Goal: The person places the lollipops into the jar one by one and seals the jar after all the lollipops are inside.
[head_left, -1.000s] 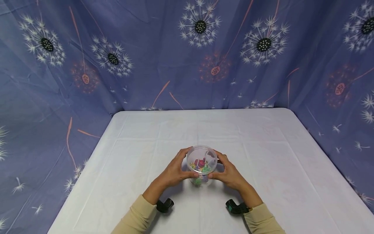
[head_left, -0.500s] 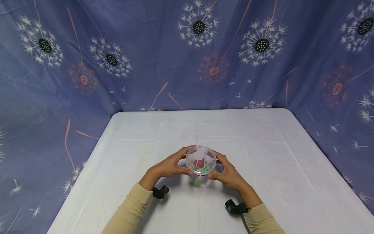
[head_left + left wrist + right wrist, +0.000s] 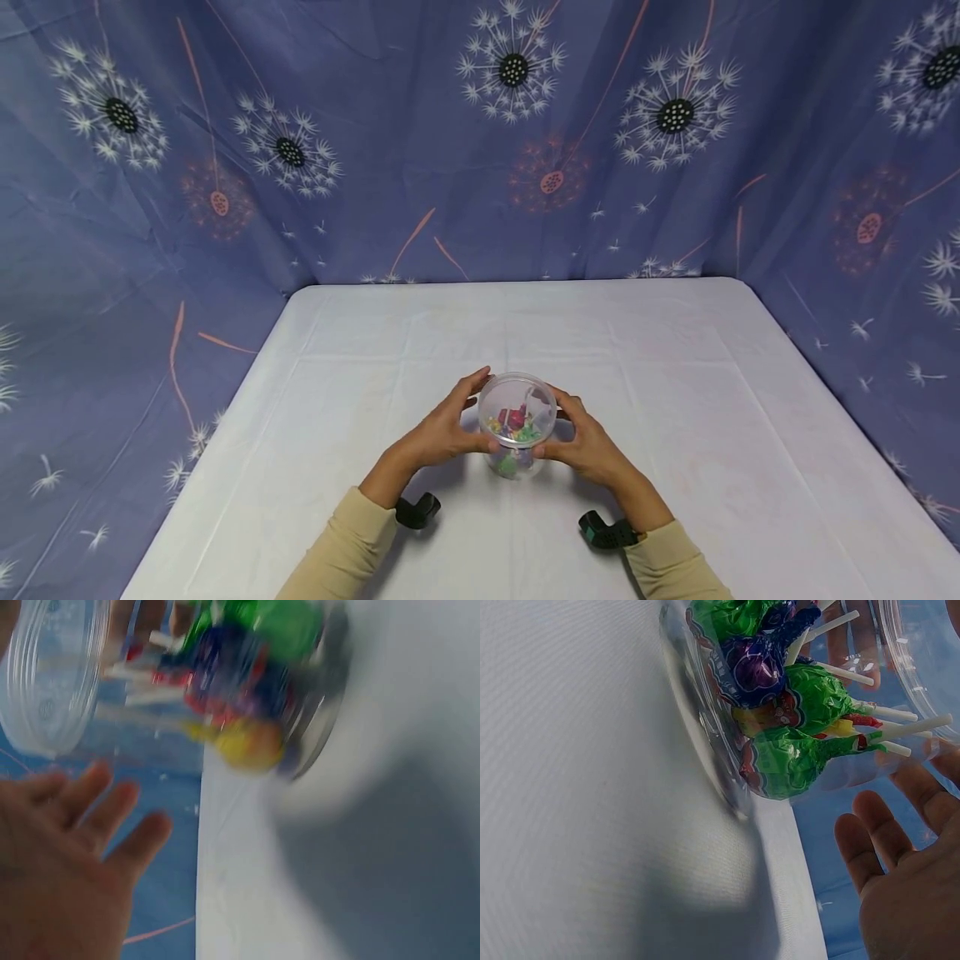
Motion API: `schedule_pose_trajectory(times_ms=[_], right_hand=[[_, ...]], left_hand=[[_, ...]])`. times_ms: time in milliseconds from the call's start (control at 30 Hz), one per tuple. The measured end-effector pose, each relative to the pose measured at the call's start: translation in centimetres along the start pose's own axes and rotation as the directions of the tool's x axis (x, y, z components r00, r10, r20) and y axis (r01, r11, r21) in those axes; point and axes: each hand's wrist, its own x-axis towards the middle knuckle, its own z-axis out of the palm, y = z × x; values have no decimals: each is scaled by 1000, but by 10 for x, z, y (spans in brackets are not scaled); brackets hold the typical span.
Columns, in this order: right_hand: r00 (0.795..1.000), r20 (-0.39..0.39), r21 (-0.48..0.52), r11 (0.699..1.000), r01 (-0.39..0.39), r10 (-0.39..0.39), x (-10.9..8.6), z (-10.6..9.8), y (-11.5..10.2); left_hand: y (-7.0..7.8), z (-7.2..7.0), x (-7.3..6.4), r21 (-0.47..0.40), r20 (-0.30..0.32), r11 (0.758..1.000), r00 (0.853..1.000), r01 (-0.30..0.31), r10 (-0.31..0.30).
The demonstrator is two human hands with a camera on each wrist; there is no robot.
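A clear plastic jar [image 3: 519, 463] of wrapped lollipops stands upright on the white-covered table, topped by a clear round lid [image 3: 517, 388]. Green, purple and yellow lollipops [image 3: 784, 765] show through its wall in the right wrist view, their white sticks towards the lid. My left hand [image 3: 442, 435] spreads loosely around the lid's left side, thumb at the near rim. Its fingers look slightly off the lid in the blurred left wrist view. From the right, my right hand [image 3: 588, 446] holds the jar just under the lid with thumb and fingers; its other fingers extend behind.
The white tablecloth [image 3: 375, 350] covers the whole table. Blue curtains [image 3: 420, 150] with dandelion prints hang behind it and along both sides. Black wrist cameras [image 3: 418, 511] sit at both wrists, beside beige sleeves [image 3: 341, 542].
My left hand turned clockwise around the lid, its thumb moving left and its fingers right, then swung part of the way back with its fingers loosened. Right hand and jar stay nearly still.
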Motion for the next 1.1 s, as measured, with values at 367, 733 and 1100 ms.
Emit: schedule_pose_trajectory(times_ms=[367,733,1100], right_hand=[[1000,6,4,1000,-2,2,-1,-1,0],[999,9,-4,999,50,-50,-1,-2,2],[997,12,17,997,82,-82,1,-2,4]], left_hand=[[10,40,-10,14,-290,997,954,82,-74],[6,32,-6,65,-213,997,976,52,-37],[-4,-4,9,65,107,997,994,-38,31]])
